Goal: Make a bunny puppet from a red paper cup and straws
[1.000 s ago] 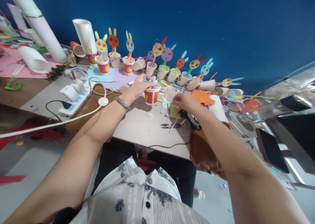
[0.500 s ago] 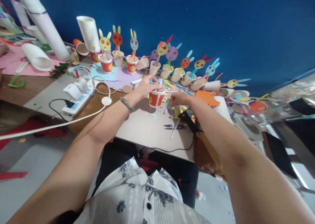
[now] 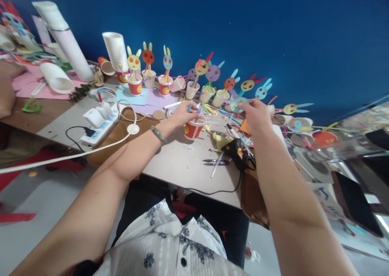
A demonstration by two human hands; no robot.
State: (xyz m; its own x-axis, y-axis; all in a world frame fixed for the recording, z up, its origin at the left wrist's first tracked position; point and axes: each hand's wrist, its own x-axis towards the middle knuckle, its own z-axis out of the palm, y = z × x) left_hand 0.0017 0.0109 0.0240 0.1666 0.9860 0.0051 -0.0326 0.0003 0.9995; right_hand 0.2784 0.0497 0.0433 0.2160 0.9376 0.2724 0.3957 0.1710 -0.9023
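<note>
My left hand [image 3: 184, 114] is closed at the mouth of a red paper cup [image 3: 194, 130], its fingers around thin blue and purple sticks [image 3: 199, 107] that rise from the cup. The cup stands upright on the table. Farther right, my right hand [image 3: 258, 113] pinches a light-blue paper disc [image 3: 238, 104] by its edge, raised in front of the row of cup figures. Below that hand lie a black corded glue gun [image 3: 234, 151], black-handled scissors [image 3: 251, 161], purple-handled snips [image 3: 216, 162] and a clear stick [image 3: 216, 166].
Paper rabbit figures in cups, such as a yellow-faced one [image 3: 134, 62], line the blue wall [image 3: 194, 21]. A power strip [image 3: 100, 124] with a white cable is at left, near stacked cups [image 3: 114, 51] and a white bottle [image 3: 69, 45]. Another person's arm [image 3: 7, 85] shows at far left.
My right hand has moved up and right from beside the red cup, and the light-blue disc now shows plainly in its fingers. My left hand stays at the cup. The view has shifted slightly.
</note>
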